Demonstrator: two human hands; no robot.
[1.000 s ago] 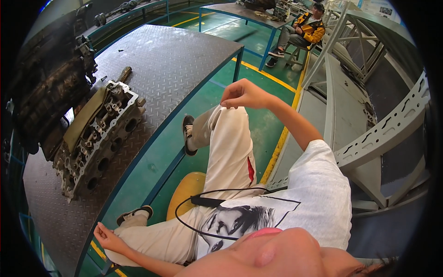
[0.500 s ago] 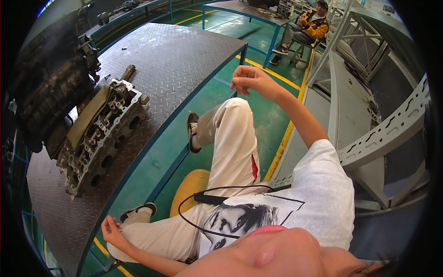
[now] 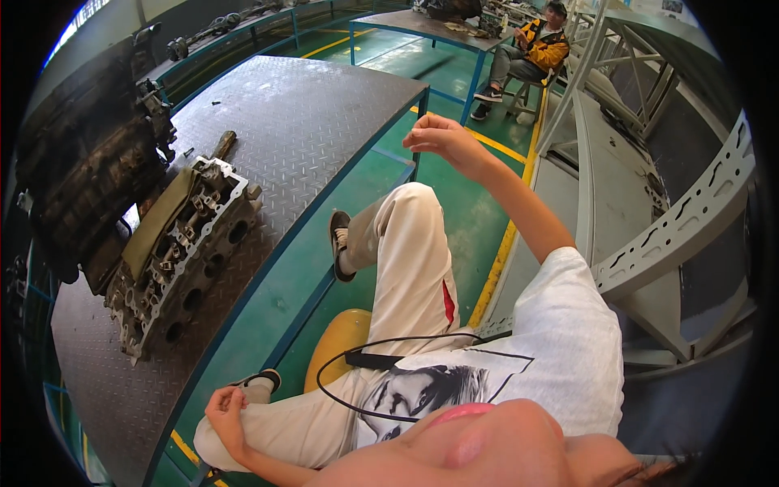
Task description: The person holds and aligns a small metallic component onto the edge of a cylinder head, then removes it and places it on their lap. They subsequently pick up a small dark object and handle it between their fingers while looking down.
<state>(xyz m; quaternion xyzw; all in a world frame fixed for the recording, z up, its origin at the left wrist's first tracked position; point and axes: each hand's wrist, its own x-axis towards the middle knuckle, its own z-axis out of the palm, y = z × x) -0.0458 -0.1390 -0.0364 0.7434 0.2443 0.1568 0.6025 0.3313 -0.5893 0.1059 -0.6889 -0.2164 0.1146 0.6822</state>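
Note:
My right hand [image 3: 445,144] is raised in the air over the floor, beyond my bent knee [image 3: 410,203]. Its fingers bend loosely and hold nothing that I can see. Low on the left, my left hand [image 3: 227,412] is at my other knee, its fingers loosely curled and apart, with nothing visible in them. Left of both hands, a metal cylinder head [image 3: 182,252] lies on a steel-plate table [image 3: 300,122]. An olive-brown strip [image 3: 158,221] lies along its far side. Neither hand touches the cylinder head.
A large dark engine part [image 3: 89,162] stands on the table behind the cylinder head. A short metal piece [image 3: 225,144] and a small bolt [image 3: 188,152] lie nearby. A grey metal frame [image 3: 682,211] rises on my right. Another person [image 3: 544,49] sits at the back.
My left hand has shifted right and slightly down onto the knee, and its fingers have turned. The right hand's fingers have straightened a little. The view has tilted slightly.

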